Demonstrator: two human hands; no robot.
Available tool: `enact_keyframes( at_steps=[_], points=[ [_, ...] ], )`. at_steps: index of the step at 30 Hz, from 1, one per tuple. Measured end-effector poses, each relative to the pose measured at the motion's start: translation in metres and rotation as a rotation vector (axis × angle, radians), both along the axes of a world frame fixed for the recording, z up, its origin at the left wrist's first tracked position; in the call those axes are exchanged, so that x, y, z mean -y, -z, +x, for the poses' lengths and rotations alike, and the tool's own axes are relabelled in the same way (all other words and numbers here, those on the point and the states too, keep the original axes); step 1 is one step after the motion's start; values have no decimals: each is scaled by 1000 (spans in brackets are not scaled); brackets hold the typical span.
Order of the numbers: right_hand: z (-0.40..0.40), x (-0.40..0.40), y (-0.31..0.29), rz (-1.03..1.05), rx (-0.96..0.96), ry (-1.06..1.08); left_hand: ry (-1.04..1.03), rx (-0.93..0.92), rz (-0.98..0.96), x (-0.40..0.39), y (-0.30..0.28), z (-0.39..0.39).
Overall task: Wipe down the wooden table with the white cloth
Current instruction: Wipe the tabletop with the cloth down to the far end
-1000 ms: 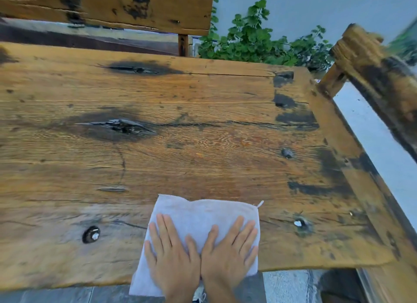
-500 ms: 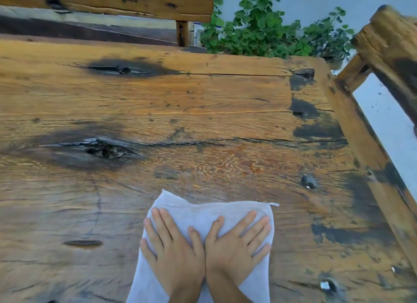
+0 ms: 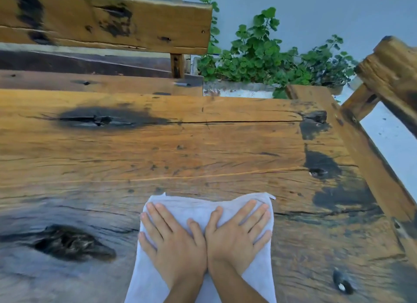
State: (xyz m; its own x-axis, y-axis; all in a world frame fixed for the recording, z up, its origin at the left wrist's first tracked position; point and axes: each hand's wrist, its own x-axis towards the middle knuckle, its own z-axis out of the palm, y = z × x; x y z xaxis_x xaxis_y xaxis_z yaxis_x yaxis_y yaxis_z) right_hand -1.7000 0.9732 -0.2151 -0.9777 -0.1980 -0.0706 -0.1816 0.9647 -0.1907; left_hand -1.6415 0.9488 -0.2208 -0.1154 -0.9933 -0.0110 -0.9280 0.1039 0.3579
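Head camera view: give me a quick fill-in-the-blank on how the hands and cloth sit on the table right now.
1. Both hands press flat on the white ____.
2. The left hand and right hand lie side by side, their ____ touching.
3. The cloth rests on the wooden ____.
4. Beyond the table, the far edge faces green ____.

Missing words: cloth; thumbs; table; plants

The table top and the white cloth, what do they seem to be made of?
The table top looks like solid old wood, rough and weathered: visible grain, cracks, dark knots. The white cloth seems a thin soft fabric, perhaps cotton: it wrinkles flat under both hands.
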Motion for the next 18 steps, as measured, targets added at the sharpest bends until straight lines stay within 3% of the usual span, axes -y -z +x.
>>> enact_keyframes(
  at_steps=[6, 18],
  points=[
    [-54, 64, 5, -67, -68, 21, 39, 35, -22, 69, 3, -54],
    [-181, 189, 1, -83, 10, -41, 15, 38, 10, 191, -9, -174]
  ],
)
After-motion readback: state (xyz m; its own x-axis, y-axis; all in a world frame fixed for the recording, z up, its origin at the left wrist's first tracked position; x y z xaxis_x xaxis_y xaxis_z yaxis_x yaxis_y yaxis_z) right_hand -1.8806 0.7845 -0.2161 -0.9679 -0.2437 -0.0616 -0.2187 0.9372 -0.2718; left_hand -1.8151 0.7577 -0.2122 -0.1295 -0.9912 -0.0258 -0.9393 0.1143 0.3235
